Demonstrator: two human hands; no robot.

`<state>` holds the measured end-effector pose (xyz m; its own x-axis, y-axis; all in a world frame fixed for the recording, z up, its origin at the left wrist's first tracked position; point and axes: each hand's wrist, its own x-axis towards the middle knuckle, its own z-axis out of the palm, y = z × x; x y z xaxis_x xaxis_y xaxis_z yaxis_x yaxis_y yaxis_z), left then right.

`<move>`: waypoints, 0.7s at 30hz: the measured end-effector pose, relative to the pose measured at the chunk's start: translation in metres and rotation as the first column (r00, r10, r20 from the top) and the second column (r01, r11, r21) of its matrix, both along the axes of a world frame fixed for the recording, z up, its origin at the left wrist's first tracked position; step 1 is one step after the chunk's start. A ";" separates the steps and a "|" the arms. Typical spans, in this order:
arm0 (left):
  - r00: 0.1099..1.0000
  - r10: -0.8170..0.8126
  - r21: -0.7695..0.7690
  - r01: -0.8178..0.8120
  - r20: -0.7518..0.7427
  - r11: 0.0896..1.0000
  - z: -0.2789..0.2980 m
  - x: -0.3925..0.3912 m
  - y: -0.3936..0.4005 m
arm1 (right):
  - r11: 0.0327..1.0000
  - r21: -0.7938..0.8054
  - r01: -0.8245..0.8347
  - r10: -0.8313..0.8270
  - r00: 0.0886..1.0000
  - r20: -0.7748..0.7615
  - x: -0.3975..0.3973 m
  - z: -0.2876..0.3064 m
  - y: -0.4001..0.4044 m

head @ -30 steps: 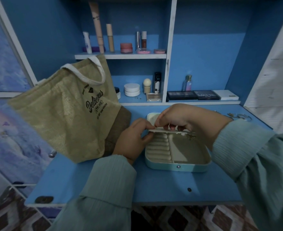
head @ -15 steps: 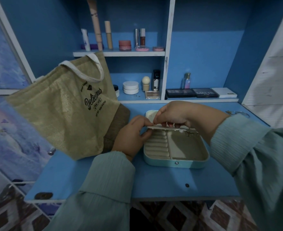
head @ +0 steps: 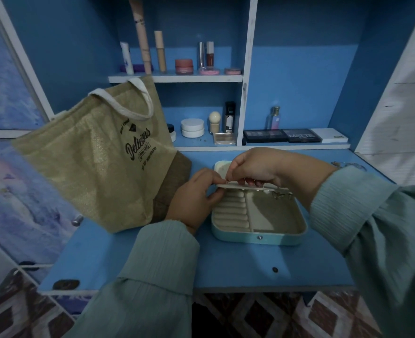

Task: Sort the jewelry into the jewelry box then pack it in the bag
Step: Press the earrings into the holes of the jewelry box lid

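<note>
- Head view, looking down at a blue surface (head: 152,259) where an open, pale blue jewelry box (head: 259,236) sits just in front of the person.
- Left hand (head: 194,198) pinches the left end of a thin cream flap (head: 248,187) that spans the box near its hinge, likely to keep it steady.
- Right hand (head: 257,167) curls down over the same flap, fingertips pinching a small wire earring (head: 228,182) at its edge; the judgement is that the earring is being hooked onto the flap.
- A few small earrings (head: 281,195) already hang at the right end of the flap.
- Ring rolls (head: 231,211) fill the left half of the box; the right compartment looks bare, so sorting seems at an early stage.
- A tan bag (head: 96,167) with white handles stands open just left of the box, close to the left wrist, ready for packing.
- More jewelry (head: 348,164) lies on the surface beyond the right sleeve, partly hidden.
- Shelves (head: 177,78) behind hold cosmetics, well apart from the work.
- Both hands crowd the hinge area and hide the lid.
</note>
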<state>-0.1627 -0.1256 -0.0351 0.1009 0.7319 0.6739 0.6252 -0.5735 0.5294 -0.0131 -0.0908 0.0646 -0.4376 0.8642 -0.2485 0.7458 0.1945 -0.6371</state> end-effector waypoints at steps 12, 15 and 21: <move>1.000 -0.020 0.003 0.020 -0.004 1.000 0.001 0.000 -0.001 | 0.999 -0.013 -0.045 0.045 0.999 -0.017 0.002 -0.001 -0.001; 1.000 -0.013 0.009 0.013 0.002 1.000 0.001 0.001 -0.001 | 0.998 0.009 -0.056 0.056 0.998 -0.004 0.002 -0.001 0.000; 1.000 -0.005 0.020 0.005 0.005 1.000 0.001 0.001 -0.001 | 0.992 0.081 -0.093 0.088 0.994 0.059 0.000 0.001 0.000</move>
